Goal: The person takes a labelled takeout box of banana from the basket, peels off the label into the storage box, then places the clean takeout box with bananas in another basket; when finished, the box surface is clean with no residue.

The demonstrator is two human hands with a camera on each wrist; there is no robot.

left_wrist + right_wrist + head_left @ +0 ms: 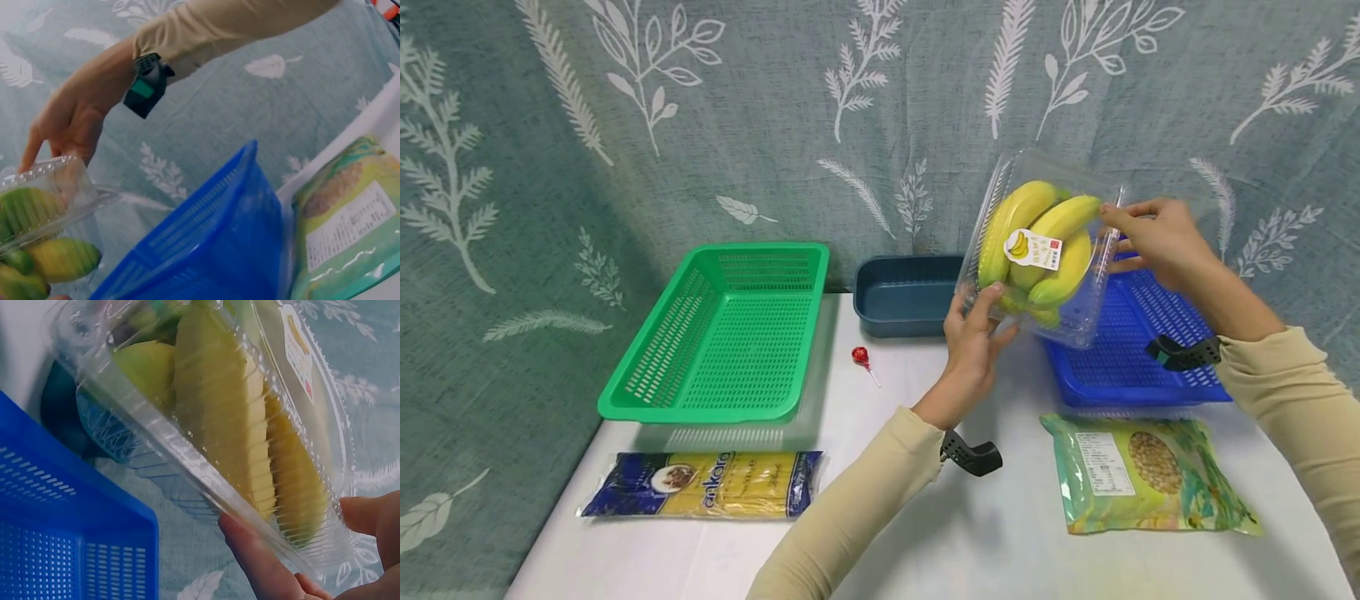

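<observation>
A clear plastic box of bananas (1045, 242), with a white label on its lid, is held up tilted between both hands. My left hand (973, 337) grips its lower left corner, the thumb on the front. On the far side my right hand (1165, 237) pinches the upper right edge between thumb and fingers. In the right wrist view the thumb and fingers take the rim of the banana box (237, 425) from either side. Behind and below the box stands a blue basket (1138, 379), partly covered by it and by the right arm.
A green basket (700, 412) stands at the left, with a dark blue tray (902, 321) at the back middle. A red lollipop (861, 358) lies before the tray. Front left is a pack of spaghetti (722, 487); front right, a green printed bag (1150, 479).
</observation>
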